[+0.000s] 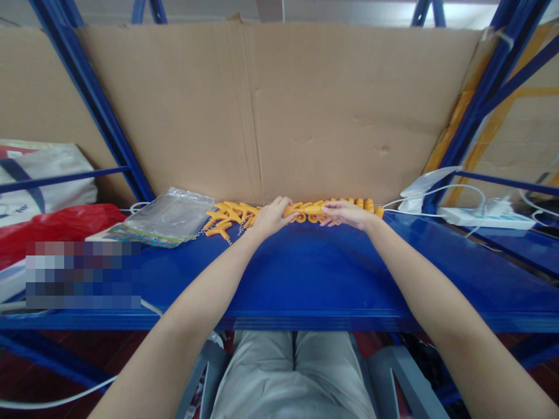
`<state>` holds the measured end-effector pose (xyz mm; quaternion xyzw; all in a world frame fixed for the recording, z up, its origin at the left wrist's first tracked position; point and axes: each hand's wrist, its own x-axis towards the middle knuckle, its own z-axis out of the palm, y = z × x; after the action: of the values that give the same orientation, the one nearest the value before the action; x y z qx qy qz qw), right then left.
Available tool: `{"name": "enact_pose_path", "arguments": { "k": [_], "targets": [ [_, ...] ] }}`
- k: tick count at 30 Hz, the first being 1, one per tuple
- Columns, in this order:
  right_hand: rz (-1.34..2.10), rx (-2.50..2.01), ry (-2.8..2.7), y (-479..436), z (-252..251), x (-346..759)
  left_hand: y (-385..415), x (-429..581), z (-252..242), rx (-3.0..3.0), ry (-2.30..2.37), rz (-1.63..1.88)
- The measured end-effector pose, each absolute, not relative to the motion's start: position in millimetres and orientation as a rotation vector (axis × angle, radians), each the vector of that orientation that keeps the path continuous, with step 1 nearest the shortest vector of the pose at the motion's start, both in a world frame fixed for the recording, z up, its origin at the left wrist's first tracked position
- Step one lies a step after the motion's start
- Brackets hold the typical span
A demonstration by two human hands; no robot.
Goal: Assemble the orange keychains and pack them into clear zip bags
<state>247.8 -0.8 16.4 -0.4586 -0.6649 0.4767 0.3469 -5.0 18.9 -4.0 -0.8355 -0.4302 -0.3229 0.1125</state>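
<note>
Forearms (205,291) extended over blue metal shelf (305,279) | left hand (271,219): fingers curled around a yellow piece (287,210) | right hand (348,214): fingers loosely extended at yellow row (312,208), grip cannot be told | row lies along foot of cardboard panel (349,105) | yellow spiral-ended handles (218,229) at row's left end, beside clear plastic bag (168,215)

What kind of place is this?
It looks like a work spot set up on storage racking, maybe in a workshop or storeroom. A blue metal shelf serves as the desk, a big cardboard panel stands behind it, and a white power strip lies at the right.
</note>
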Motion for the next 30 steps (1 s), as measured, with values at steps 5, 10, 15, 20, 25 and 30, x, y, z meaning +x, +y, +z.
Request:
{"name": "enact_pose_path", "arguments": {
  "k": [5,10,15,20,25,30],
  "targets": [
    [1.258,-1.193,-1.71,-2.4,17.6,247.8,16.5,-3.9,-2.5,-2.451,-1.266,-0.917],
    [1.256,-1.22,-1.691,-2.6,17.3,247.1,15.2,-2.9,-2.5,-2.442,-1.271,-0.883],
    [1.272,-1.233,-1.654,-2.7,16.9,246.1,16.3,-3.5,-3.4,-2.435,-1.267,-0.885],
    [1.272,-1.246,-1.629,-3.3,16.7,244.7,19.2,-4.7,-5.2,-2.443,-1.26,-0.903],
    [1.269,-1.24,-1.592,-4.0,16.6,242.6,19.5,-5.0,-5.4,-2.45,-1.265,-0.899],
    [1.258,-1.229,-1.611,-4.5,16.2,242.1,18.9,-4.9,-5.4,-2.456,-1.267,-0.898]
  ]
}}
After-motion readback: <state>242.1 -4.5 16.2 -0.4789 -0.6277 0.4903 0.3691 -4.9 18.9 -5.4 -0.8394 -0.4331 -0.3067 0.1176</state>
